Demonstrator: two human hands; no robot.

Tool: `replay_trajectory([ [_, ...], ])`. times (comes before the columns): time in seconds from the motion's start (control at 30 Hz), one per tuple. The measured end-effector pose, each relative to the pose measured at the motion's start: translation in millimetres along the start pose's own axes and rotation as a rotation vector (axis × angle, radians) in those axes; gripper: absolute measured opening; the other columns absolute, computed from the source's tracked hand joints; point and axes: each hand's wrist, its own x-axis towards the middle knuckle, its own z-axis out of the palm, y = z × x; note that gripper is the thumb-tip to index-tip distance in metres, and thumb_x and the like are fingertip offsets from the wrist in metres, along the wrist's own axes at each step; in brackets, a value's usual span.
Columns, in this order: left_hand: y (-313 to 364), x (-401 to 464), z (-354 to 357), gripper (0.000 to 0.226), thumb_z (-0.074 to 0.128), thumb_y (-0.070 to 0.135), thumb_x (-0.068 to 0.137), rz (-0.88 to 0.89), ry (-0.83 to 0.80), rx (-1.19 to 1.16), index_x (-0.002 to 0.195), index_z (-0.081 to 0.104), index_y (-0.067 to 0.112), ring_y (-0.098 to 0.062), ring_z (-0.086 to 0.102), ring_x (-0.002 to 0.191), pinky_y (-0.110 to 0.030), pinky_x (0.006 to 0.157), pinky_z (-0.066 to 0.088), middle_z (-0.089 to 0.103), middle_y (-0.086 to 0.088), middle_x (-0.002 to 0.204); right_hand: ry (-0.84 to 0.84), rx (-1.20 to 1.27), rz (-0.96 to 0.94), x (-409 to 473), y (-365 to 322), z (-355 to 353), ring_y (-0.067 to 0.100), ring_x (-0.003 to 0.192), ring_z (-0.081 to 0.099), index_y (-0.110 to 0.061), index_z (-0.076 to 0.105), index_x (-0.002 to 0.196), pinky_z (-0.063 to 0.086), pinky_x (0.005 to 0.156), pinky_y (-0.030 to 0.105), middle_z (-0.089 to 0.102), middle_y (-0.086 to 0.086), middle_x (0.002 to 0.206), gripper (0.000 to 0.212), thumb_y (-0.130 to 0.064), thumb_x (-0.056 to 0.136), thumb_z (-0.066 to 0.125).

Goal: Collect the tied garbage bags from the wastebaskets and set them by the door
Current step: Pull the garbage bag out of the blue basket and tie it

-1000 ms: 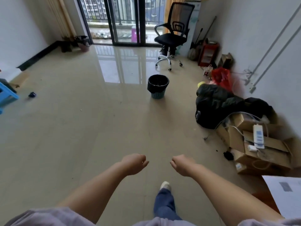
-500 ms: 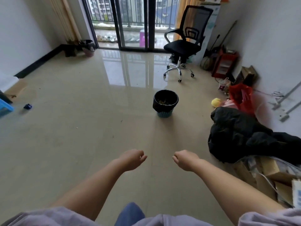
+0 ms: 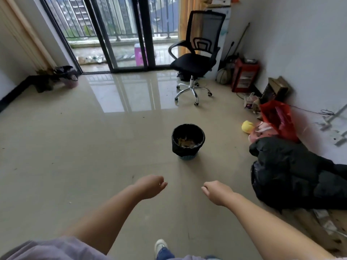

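Observation:
A small round wastebasket (image 3: pixel 188 141) stands on the tiled floor ahead of me, lined with a black bag that is open at the top, with yellowish trash inside. A second wastebasket (image 3: pixel 66 76) with a black bag sits far off at the back left, by the glass door. My left hand (image 3: pixel 150 186) and my right hand (image 3: pixel 216 192) hang in front of me, short of the near basket, both loosely curled with nothing in them.
A black office chair (image 3: pixel 195 59) stands behind the basket near the sliding glass door (image 3: pixel 120 32). Along the right wall lie a black coat heap (image 3: pixel 293 173), a red bag (image 3: pixel 277 119), a yellow toy (image 3: pixel 247 126), a red heater (image 3: pixel 244 76) and cardboard (image 3: pixel 319 228).
I have walked forward: the near wastebasket and the chair have come closer and the clutter on the right has slid toward me. Both hands stay curled and empty.

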Motion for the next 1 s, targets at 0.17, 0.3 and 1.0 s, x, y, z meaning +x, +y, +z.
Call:
replay_trajectory([
  [0.17,-23.5,76.5,-35.7,0.044,0.029,0.042,0.1,0.047,-0.096,0.029,0.107,0.057,0.008,-0.032,0.06,0.1,-0.036,0.082,0.046,0.064,-0.012,0.108,0.026,0.142,0.081,53.5,-3.6,-21.3,0.032,0.108,0.057,-0.01,0.057,0.106,0.034,0.072,0.03,0.061,0.014,0.119,0.036,-0.035,0.1,0.032],
  [0.3,-15.2,144.7,-43.8,0.044,0.029,0.043,0.099,0.103,-0.138,0.033,0.105,0.057,0.01,-0.032,0.06,0.098,-0.036,0.08,0.047,0.064,-0.012,0.108,0.007,0.186,0.139,104.7,23.2,-34.5,0.032,0.108,0.057,-0.012,0.056,0.102,0.034,0.072,0.03,0.061,0.014,0.119,0.034,-0.035,0.099,0.032],
  [1.0,-110.6,629.9,151.4,0.049,0.044,0.03,0.095,0.006,0.24,-0.492,0.139,0.037,0.01,-0.03,0.045,0.123,-0.041,0.105,0.038,0.048,-0.015,0.132,0.307,0.616,0.424,579.6,121.6,137.6,0.033,0.103,0.055,-0.012,0.052,0.096,0.043,0.081,0.037,0.059,0.018,0.116,0.03,-0.034,0.098,0.032],
])
